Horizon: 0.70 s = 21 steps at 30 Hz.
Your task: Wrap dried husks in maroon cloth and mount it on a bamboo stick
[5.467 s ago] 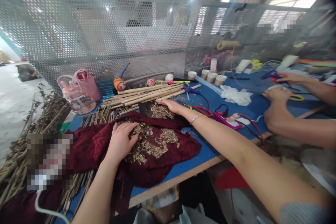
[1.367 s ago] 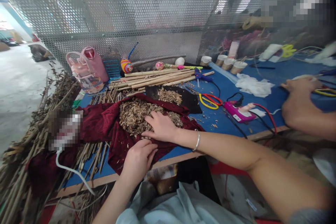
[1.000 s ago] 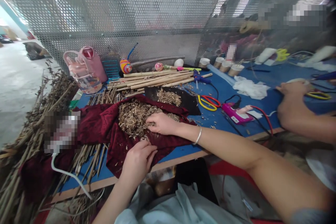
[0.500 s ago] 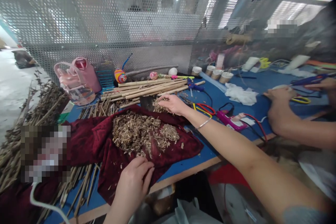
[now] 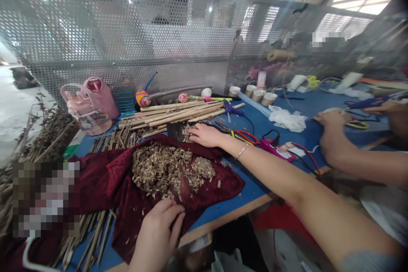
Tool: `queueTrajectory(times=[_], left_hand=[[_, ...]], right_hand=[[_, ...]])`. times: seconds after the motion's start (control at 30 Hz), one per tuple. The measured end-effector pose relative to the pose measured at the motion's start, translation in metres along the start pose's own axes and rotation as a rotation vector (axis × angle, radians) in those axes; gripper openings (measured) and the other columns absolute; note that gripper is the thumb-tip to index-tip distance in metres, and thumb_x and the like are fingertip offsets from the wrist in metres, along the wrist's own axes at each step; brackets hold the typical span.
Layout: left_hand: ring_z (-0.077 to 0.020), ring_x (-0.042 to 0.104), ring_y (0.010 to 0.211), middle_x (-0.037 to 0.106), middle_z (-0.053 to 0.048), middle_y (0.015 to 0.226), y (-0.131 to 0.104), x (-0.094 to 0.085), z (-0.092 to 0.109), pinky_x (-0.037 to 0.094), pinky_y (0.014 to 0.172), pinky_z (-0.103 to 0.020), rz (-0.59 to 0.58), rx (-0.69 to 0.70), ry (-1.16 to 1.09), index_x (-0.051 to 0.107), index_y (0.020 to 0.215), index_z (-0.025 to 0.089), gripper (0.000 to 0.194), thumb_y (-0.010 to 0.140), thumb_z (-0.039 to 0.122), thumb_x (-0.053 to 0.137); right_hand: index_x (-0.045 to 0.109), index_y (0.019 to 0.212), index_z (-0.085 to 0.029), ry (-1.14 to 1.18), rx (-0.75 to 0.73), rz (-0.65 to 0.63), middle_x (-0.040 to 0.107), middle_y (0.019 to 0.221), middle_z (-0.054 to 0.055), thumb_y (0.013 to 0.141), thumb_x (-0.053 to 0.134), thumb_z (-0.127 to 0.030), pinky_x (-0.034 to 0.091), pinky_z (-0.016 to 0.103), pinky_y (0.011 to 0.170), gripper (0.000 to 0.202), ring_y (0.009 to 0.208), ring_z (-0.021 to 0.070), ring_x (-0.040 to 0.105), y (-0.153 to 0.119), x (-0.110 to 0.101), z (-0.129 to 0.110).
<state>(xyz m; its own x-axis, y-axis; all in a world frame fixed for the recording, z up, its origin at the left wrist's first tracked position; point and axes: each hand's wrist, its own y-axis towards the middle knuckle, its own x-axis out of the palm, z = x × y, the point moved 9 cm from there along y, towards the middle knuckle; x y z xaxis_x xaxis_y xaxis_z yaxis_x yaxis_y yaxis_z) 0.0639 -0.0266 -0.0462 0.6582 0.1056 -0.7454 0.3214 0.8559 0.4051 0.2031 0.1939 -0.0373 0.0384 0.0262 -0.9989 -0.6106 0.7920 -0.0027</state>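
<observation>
A heap of dried, chopped plant bits (image 5: 162,165) lies on a dark red velvety cloth (image 5: 98,170). Next to it on the cloth is a smaller, paler heap. Beyond the cloth's far edge, my right hand (image 5: 205,135) lies palm down with fingers apart over more plant bits (image 5: 186,132) on a flat black sheet or tray (image 5: 174,131). Its palm side is hidden. My left hand (image 5: 164,221) is at the near edge of the cloth, its fingers curled and apparently pinching the fabric; the fingertips are partly hidden.
Long pale sticks (image 5: 188,112) and a blue glue gun (image 5: 232,109) lie behind my right hand. A pink bottle (image 5: 103,97) and clear jug (image 5: 92,119) stand back left. Red-and-yellow-handled pliers (image 5: 245,137) lie right. A co-worker's hands (image 5: 333,121) are at the far right.
My right hand has turned from tilted, with plant bits at its fingers, to palm down, slightly lower over the black surface. My left hand keeps its place on the cloth. The view has shifted slightly.
</observation>
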Motion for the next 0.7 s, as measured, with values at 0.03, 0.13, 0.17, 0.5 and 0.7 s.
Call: queueTrajectory(times=[0.03,0.13,0.17,0.5,0.7], left_hand=[[-0.0178,0.066,0.076,0.068,-0.007,0.084,-0.001,0.000,0.001,0.056,0.069,-0.028,-0.013,0.004,0.000,0.071,0.088,0.020,0.017,0.088,0.020,0.054],[-0.0184,0.066,0.081,0.070,-0.007,0.090,-0.007,-0.009,0.009,0.056,0.073,-0.029,-0.019,0.060,0.000,0.069,0.100,0.020,0.018,0.087,0.028,0.060],[-0.0180,0.066,0.083,0.070,-0.006,0.092,-0.010,-0.016,0.010,0.056,0.075,-0.029,0.009,0.066,0.008,0.068,0.103,0.020,0.020,0.087,0.029,0.061],[-0.0261,0.061,0.104,0.059,-0.014,0.118,-0.047,-0.046,-0.060,0.052,0.087,-0.042,0.248,-0.422,0.071,-0.006,0.152,0.019,0.109,0.077,0.035,0.072],[-0.0282,0.060,0.104,0.058,-0.015,0.118,-0.045,-0.044,-0.061,0.050,0.088,-0.046,0.219,-0.450,0.085,-0.006,0.152,0.021,0.112,0.074,0.032,0.073]], right_hand=[[0.050,0.134,-0.022,-0.014,-0.009,-0.031,0.054,0.123,0.014,0.098,0.034,-0.041,0.044,0.037,0.088,0.044,0.107,0.0253,0.055,-0.002,-0.004,-0.002],[0.058,0.126,-0.020,-0.077,0.004,0.011,0.050,0.132,0.015,0.097,0.038,-0.033,0.042,0.042,0.090,0.038,0.108,0.0287,0.054,-0.010,-0.026,-0.014],[0.061,0.120,-0.018,-0.088,0.015,0.066,0.052,0.128,0.016,0.096,0.040,-0.032,0.043,0.042,0.088,0.035,0.106,0.0292,0.054,-0.014,-0.037,-0.023],[0.062,0.109,-0.016,0.128,-0.791,0.135,0.060,0.114,0.010,0.092,0.050,-0.024,0.041,0.032,0.085,0.022,0.111,0.0210,0.050,-0.074,-0.023,-0.234],[0.062,0.103,-0.017,0.004,-0.779,0.122,0.063,0.105,0.008,0.091,0.050,-0.020,0.037,0.037,0.084,0.017,0.105,0.0228,0.050,-0.057,-0.009,-0.214]])
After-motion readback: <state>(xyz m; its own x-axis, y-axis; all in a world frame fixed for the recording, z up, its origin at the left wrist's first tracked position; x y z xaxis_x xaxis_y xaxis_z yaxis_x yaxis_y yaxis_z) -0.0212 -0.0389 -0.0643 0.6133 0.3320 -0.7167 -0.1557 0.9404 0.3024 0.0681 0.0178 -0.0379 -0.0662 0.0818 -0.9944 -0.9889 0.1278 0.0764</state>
